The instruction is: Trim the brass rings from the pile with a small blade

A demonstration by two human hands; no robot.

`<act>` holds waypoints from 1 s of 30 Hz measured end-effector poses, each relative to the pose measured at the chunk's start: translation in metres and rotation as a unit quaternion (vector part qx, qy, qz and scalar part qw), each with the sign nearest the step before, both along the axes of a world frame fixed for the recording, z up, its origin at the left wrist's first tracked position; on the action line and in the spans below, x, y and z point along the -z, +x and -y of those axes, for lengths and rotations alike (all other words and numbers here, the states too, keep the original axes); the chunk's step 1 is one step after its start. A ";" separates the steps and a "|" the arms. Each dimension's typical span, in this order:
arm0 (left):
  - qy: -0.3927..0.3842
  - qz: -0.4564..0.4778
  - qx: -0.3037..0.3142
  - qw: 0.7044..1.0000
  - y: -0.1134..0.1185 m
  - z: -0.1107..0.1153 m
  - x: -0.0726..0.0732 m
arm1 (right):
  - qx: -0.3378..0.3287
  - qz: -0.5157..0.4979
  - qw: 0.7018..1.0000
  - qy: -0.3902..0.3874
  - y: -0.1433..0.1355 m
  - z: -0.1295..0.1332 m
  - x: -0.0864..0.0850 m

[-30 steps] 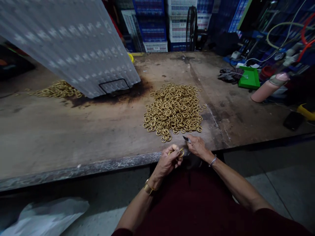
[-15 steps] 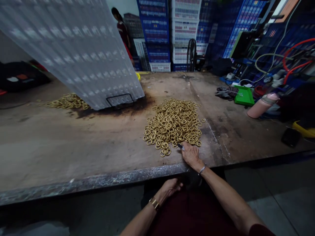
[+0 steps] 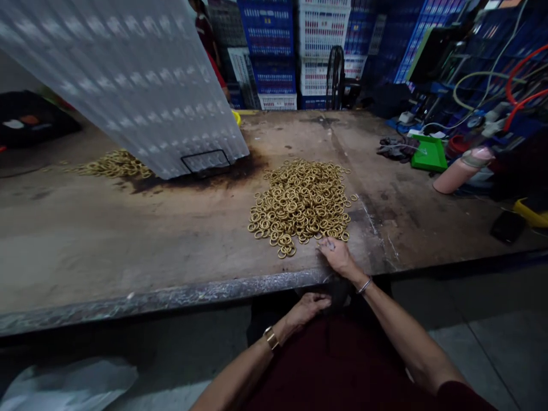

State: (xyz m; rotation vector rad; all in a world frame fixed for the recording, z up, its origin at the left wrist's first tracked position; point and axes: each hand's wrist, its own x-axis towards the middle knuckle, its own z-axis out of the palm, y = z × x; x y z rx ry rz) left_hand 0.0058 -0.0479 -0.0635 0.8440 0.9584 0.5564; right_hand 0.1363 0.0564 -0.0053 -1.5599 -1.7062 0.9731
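Note:
A heap of brass-coloured rings (image 3: 303, 200) lies on the table, a few loose ones at its near edge. My right hand (image 3: 338, 255) is at that near edge, its fingers closed around a slim pen-like tool (image 3: 331, 246), mostly hidden in the grip. My left hand (image 3: 309, 308) is below the table's front edge, close to my lap. Its fingers are curled together beside something dark, and what they hold, if anything, I cannot make out.
A tall stack of translucent ribbed sheets (image 3: 171, 103) leans on a black wire stand. Behind it lie more rings (image 3: 113, 164). To the right are a green tray (image 3: 429, 154), a pink bottle (image 3: 460, 171) and a dark phone-like object (image 3: 508, 226). Crates (image 3: 269, 51) and a person (image 3: 205, 37) are behind the table.
My right hand has drawn slightly right of the heap's near edge, and the tool's dark tip no longer shows. The left hand has moved right and up, towards the table edge.

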 end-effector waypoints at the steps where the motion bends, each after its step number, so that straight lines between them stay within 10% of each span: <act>1: 0.018 0.007 0.015 1.000 -0.002 0.003 -0.010 | 0.004 -0.077 0.996 -0.034 0.003 0.002 0.000; 7: 0.122 -0.044 -0.231 0.964 -0.011 -0.008 -0.066 | -0.056 -0.358 0.903 -0.231 0.015 0.025 -0.013; 14: 0.132 0.017 -0.239 0.962 -0.007 -0.026 -0.067 | -0.131 -0.410 0.856 -0.287 0.017 0.045 -0.015; 25: 0.292 -0.067 -0.252 0.920 -0.007 -0.014 -0.075 | -0.067 -0.199 0.963 -0.168 0.004 0.053 -0.024; 30: 0.177 -0.026 -0.184 0.966 -0.008 -0.017 -0.076 | -0.036 -0.151 0.982 -0.110 0.000 0.048 -0.026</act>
